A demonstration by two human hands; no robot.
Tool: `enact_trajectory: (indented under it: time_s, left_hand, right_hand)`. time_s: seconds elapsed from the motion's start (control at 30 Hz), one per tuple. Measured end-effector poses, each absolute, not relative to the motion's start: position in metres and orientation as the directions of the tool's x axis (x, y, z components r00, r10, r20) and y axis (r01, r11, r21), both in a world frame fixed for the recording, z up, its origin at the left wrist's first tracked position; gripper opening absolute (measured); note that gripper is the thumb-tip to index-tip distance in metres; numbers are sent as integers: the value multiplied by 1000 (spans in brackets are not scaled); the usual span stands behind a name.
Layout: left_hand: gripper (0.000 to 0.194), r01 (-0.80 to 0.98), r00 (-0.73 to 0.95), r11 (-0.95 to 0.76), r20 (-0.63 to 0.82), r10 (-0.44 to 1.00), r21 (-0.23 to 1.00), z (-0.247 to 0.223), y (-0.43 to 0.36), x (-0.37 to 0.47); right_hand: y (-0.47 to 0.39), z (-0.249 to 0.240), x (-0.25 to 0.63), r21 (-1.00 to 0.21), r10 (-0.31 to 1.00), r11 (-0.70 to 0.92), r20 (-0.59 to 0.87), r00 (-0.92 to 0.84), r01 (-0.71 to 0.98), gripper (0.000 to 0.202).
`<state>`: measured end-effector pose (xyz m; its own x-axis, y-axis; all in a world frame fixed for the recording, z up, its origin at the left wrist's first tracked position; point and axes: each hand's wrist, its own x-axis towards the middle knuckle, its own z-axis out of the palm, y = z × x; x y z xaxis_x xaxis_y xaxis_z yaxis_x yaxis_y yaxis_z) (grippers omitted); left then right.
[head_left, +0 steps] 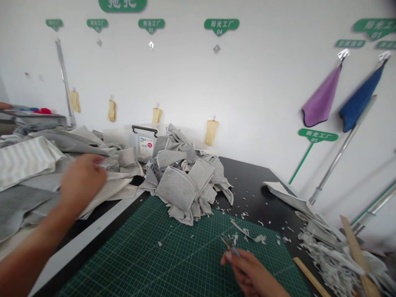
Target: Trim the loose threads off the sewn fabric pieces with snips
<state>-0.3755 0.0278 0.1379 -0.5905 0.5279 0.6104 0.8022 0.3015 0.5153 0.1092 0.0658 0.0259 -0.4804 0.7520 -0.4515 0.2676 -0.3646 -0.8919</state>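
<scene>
Green mat (pixel 185 264) beneath, clasps snips (pixel 229 242) in right fingers (pixel 243 260); cannot tell left fingers' (pixel 98 168) hold; risks nicking cloth (pixel 177 189) atop mat, swinging carelessly.

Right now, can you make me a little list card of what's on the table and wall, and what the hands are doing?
Left hand: blurred, by the spread cloths; grip unclear
Right hand: holding small snips
Mat: green, gridded
Middle: grey cloth pile
Wall: yellow gloves, purple cloth, blue cloth
</scene>
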Motion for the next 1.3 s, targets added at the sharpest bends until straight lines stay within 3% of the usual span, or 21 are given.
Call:
enact_trajectory:
  time_s: [0.07, 0.1, 0.17, 0.27, 0.37, 0.43, 0.6, 0.77, 0.87, 0.97, 1.1, 1.3]
  left_hand:
    - [35, 717, -358, 79, 269, 894, 692, 114, 42, -312]
    - [39, 580, -160, 4, 109, 981, 815, 101, 46, -278]
    - [53, 259, 134, 42, -79, 988, 965, 77, 46, -218]
    - [58, 2, 299, 153, -147, 943, 988, 50, 35, -161]
    - [59, -182, 271, 195, -141, 952, 964, 31, 32, -145]
    - [58, -289, 214, 190, -130, 968, 938, 19, 38, -147]
    - [52, -427, 93, 176, -150, 984, 887, -5, 53, -152]
    - [50, -500, 26, 145, -152, 988, 854, -17, 57, -155]
    - [49, -581, 44, 169, -177, 983, 796, -17, 60, -157]
    - [52, -612, 56, 225, -242, 969, 758, -16, 63, -159]
    - [52, -552, 101, 269, -257, 961, 790, -15, 63, -158]
    - [47, -505, 192, 283, -213, 958, 816, -3, 56, -164]
  right_hand:
    - [75, 36, 91, -917, 776, -305, -396, -491, 257, 51]
    - [79, 41, 81, -930, 788, -273, -363, -498, 246, 50]
    - [87, 48, 61, -948, 810, -214, -308, -500, 237, 47]
    - [91, 48, 36, -952, 843, -113, -243, -480, 283, 34]
    - [86, 42, 18, -942, 874, 112, -57, -482, 315, 19]
    - [80, 37, 7, -905, 873, 239, 41, -486, 351, 24]
    - [74, 28, -22, -773, 858, 352, 41, -512, 528, 46]
    - [79, 41, -26, -719, 824, 371, -37, -565, 588, 61]
    - [86, 64, -13, -665, 805, 399, -76, -588, 632, 51]
    - [103, 87, -4, -595, 834, 475, 68, -548, 649, 35]
    - [144, 100, -6, -568, 848, 521, 257, -464, 637, 59]
    - [208, 90, -29, -512, 869, 495, 290, -400, 702, 97]
